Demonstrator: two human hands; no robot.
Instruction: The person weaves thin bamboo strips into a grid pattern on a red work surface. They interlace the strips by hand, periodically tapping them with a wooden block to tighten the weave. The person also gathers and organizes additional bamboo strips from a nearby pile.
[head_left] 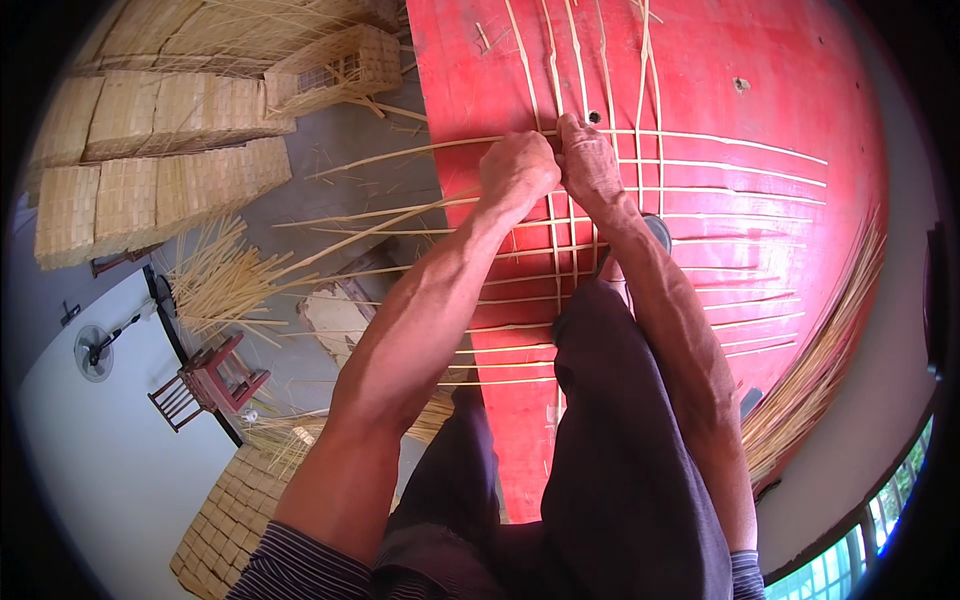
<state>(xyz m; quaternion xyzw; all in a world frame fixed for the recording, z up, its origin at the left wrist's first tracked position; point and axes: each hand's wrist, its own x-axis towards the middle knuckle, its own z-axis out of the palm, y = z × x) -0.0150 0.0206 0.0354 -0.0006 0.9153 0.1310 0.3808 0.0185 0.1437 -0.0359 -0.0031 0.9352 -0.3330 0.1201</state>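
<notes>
Thin pale bamboo strips [740,166] cross in an open grid on a red board [770,80]. My left hand [515,170] is closed on a strip at the grid's upper part, with knuckles up. My right hand [590,165] is closed right beside it, fingers bent down onto the strips at a crossing; the fingertips are partly hidden. Long strips run on leftward past the board's edge. My foot in a dark shoe [655,232] rests on the grid, partly behind my right forearm.
Stacked woven baskets [150,190] stand at upper left, loose strips [215,285] lie below them. A red wooden chair [215,375] and a fan [93,350] are at left. A bundle of long strips [820,355] runs along the board's right edge.
</notes>
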